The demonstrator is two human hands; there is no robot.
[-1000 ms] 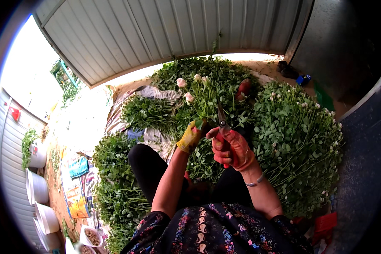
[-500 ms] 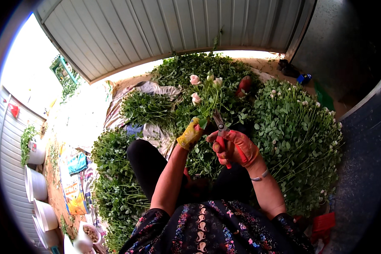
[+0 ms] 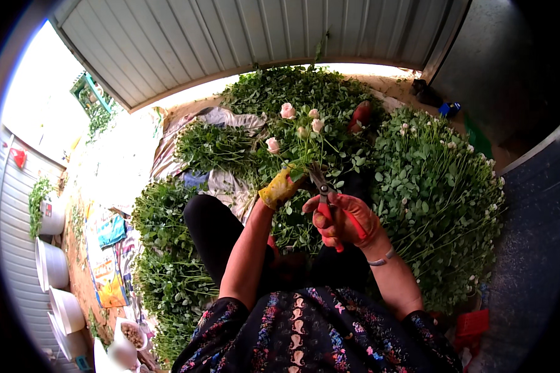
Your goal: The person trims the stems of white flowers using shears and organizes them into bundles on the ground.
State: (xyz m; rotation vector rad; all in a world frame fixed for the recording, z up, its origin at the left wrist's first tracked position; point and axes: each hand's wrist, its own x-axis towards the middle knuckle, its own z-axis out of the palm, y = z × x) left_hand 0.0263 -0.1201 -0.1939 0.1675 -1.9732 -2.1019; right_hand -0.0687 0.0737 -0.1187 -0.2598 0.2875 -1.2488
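Observation:
My left hand (image 3: 280,188), in a yellow patterned glove, is closed round the stems of a few pale pink roses (image 3: 287,111). Their blooms stand up beyond the glove, with leafy green stems (image 3: 313,149) spreading between them. In an orange-red glove, my right hand (image 3: 350,221) grips red-handled pruning shears (image 3: 320,181). The shear blades point away from me, parted a little, right beside the rose stems just right of the left glove. Whether the blades touch a stem I cannot tell.
Heaps of cut roses lie round my legs: a large one (image 3: 435,199) at right, another (image 3: 168,267) at left, more leafy cuttings (image 3: 292,93) ahead. White buckets (image 3: 51,264) line the left wall. A corrugated metal door (image 3: 249,37) stands at the far side. A red basket (image 3: 471,326) is low right.
The pink roses have tilted and spread, one bloom shifting left. Both hands and the shears have moved only slightly; both still hold what they held.

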